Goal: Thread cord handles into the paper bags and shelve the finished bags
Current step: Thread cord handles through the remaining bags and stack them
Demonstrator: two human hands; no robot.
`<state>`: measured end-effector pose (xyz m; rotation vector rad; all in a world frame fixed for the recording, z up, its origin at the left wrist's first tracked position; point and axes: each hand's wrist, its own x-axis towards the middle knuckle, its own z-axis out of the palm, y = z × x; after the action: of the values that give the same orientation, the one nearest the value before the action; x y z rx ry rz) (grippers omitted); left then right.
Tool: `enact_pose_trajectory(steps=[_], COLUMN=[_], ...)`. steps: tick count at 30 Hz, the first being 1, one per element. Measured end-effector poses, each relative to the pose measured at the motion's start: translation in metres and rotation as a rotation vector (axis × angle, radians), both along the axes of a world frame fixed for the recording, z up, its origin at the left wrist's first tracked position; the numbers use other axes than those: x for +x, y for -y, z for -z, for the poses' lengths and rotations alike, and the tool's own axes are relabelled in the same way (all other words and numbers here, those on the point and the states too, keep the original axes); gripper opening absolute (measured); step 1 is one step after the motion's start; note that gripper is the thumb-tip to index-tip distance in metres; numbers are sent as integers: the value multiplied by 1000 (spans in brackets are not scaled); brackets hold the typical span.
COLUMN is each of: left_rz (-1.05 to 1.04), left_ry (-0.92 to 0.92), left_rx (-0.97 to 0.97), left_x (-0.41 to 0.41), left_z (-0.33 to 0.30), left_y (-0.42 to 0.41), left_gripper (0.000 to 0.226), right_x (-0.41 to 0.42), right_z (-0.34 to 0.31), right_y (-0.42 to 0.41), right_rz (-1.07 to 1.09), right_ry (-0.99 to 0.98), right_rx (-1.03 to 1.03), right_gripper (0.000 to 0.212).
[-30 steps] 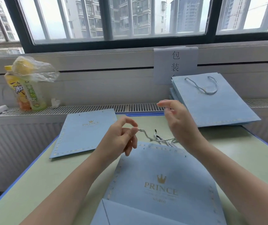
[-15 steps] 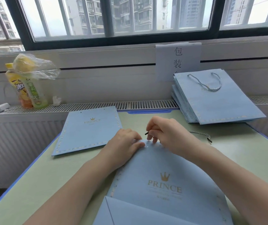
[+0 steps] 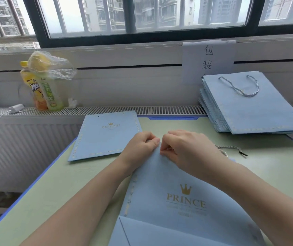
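Head view, the only one I have: both hands meet at the far edge of the paper bag (image 3: 168, 176) that lies flat on the counter (image 3: 57, 183) right in front of me. My left hand (image 3: 139, 148) has its fingers curled, thumb pressed down on the bag's top rim. My right hand (image 3: 186, 148) is pinched shut at that same rim, fingertips tucked under; I judge it grips the cord's tip there, but the tip itself is hidden, so what it holds I cannot tell for sure. From that grip the cord (image 3: 229, 150) trails off toward 3 o'clock, lying loose on the counter, its black end at the far right. Its long axis runs 9 to 3; the right hand is plainly the nearer one.

The bag's long axis runs 12 to 6, mouth pointing to 12, logo upright toward me. An unthreaded bag (image 3: 105, 135) lies at 10 o'clock; the finished stack (image 3: 252, 110), handle up, sits at 2 o'clock.
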<state>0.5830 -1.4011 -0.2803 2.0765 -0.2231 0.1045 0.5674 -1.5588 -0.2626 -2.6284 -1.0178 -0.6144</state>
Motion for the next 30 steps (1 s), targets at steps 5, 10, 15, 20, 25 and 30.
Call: enact_pose_trajectory(steps=[5,10,15,20,25,30], left_rz=[-8,39,166,201,206,119], left_ry=[43,78,41,-65,-135,-78], left_rx=[-37,-110,-295,-290,-300,-275], left_x=[-4,-7,-9,-7,-8,-6], left_z=[-2,-9,-17,-16,-15,-10], left_y=[2,-1,-14,-20,-20,-15], left_gripper=[28,27,43,48,45,66], right_x=[11,13,1,0,2,8], right_z=[1,2,0,0,-3,-4], right_y=[6,4,-6,-7,-2,7], right_rz=[-26,3,-83,-96,-84,-48], right_ry=[-195,-456,-318,-288,-292,-267], right_rx=[216,375,358,301,286,228], right_gripper=[10,24,27,38,32,25])
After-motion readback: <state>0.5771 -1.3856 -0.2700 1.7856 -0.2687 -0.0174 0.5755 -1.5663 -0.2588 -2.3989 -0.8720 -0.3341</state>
